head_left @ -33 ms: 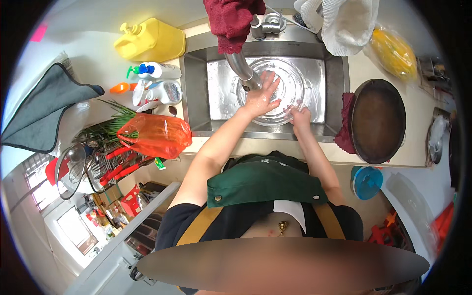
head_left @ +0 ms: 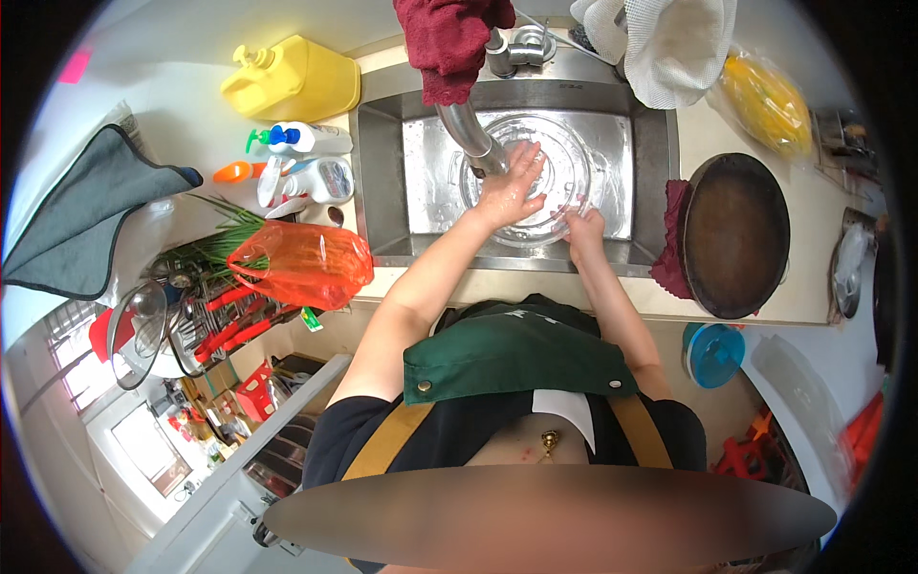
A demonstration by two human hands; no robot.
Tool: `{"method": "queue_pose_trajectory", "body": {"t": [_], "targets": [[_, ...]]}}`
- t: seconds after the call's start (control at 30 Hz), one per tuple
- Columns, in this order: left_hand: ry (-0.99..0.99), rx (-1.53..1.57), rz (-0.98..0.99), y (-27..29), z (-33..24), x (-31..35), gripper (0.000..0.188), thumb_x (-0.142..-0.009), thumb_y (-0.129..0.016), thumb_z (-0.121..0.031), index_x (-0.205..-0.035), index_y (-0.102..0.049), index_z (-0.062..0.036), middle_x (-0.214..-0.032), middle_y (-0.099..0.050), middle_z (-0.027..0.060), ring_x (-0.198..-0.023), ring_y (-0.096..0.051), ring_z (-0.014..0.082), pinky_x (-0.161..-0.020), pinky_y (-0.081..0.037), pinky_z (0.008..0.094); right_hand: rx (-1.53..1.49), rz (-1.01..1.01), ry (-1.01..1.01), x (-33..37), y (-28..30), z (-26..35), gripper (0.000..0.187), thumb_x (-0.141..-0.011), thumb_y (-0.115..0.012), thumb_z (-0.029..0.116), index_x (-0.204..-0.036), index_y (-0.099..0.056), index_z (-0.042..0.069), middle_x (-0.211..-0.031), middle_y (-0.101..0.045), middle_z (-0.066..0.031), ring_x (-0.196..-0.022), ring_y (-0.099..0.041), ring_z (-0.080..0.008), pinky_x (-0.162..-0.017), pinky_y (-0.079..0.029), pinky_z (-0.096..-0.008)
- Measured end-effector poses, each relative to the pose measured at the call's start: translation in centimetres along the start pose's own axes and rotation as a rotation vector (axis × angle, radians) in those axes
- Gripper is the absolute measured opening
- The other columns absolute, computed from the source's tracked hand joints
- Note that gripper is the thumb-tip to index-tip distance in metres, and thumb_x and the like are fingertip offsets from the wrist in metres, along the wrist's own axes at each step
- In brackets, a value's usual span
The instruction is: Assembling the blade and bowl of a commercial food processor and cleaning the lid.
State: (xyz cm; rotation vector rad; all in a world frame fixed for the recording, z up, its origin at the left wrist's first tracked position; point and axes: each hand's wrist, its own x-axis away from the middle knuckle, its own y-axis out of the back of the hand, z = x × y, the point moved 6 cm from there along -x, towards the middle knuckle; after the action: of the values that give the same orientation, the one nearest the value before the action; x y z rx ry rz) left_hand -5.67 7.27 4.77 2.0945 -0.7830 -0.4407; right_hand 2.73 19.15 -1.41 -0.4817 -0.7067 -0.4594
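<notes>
Inside the steel sink [head_left: 655, 163] is a clear round piece of glassware [head_left: 566, 177] with ring-shaped contours; whether it is a bowl or a lid I cannot tell. My left hand [head_left: 512, 191] is wet and lies over it with the fingers stretched out, under the curved faucet [head_left: 463, 129]. At the near right rim, the fingers of my right hand [head_left: 585, 230] are bent around the glass edge and hold it. A dark red cloth [head_left: 451, 48] is draped over the faucet's upper part.
Left of the sink are a yellow jug [head_left: 301, 81], pump bottles [head_left: 320, 139], an orange plastic bag [head_left: 306, 263] and a rack of utensils [head_left: 196, 311]. To the right, a dark round pan [head_left: 736, 234] leans on a red cloth [head_left: 673, 239], near a bagged yellow item [head_left: 765, 105].
The fingers of my left hand have shifted slightly on the glassware. My right hand keeps its hold at the rim.
</notes>
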Motion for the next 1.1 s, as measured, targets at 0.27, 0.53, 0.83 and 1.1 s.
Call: {"method": "queue_pose_trajectory", "body": {"t": [0.27,0.53,0.83,1.1], "targets": [[-0.143,-0.188,-0.011,0.4,-0.3,0.0,0.063,-0.067,-0.059,-0.033,-0.122,-0.033,-0.0134,-0.130,-0.023,0.0141,-0.119,-0.022,0.0322,-0.096,-0.021,0.0445,0.021,0.079,0.015,0.0,-0.7,0.6,0.036,-0.076,-0.041,-0.004,-0.110,-0.034,-0.001,-0.090,-0.053,-0.0119,-0.072,-0.058,-0.0191,-0.052,-0.047,-0.0277],[0.511,0.271,-0.114,1.5,4.5,1.2,0.082,-0.063,-0.063,-0.044,-0.122,-0.027,0.0001,-0.119,-0.033,0.0256,-0.113,-0.032,0.0357,-0.094,-0.024,0.0409,0.080,0.069,0.021,-0.6,-0.2,1.0,0.049,-0.072,-0.042,-0.007,-0.119,-0.029,0.000,-0.092,-0.053,-0.0115,-0.076,-0.058,-0.0215,-0.056,-0.044,-0.0264],[0.076,0.001,-0.262,4.1,-0.4,2.4,0.069,-0.063,-0.066,-0.025,-0.119,-0.034,-0.0003,-0.114,-0.037,0.0249,-0.107,-0.033,0.0414,-0.087,-0.030,0.0441,-0.225,0.363,-0.160,-3.4,-0.5,-3.2,0.051,-0.068,-0.044,-0.008,-0.116,-0.032,0.006,-0.101,-0.048,-0.0126,-0.089,-0.053,-0.0281,-0.066,-0.047,-0.0369],[0.119,-0.200,-0.012,4.8,0.4,5.9,0.070,-0.056,-0.068,-0.038,-0.113,-0.042,-0.0081,-0.122,-0.029,0.0197,-0.117,-0.022,0.0369,-0.093,-0.012,0.0569,-0.230,0.396,-0.379,-4.2,-6.2,-5.7,0.048,-0.064,-0.044,-0.008,-0.109,-0.035,0.004,-0.094,-0.046,-0.0142,-0.079,-0.053,-0.0274,-0.064,-0.047,-0.0410]]}}
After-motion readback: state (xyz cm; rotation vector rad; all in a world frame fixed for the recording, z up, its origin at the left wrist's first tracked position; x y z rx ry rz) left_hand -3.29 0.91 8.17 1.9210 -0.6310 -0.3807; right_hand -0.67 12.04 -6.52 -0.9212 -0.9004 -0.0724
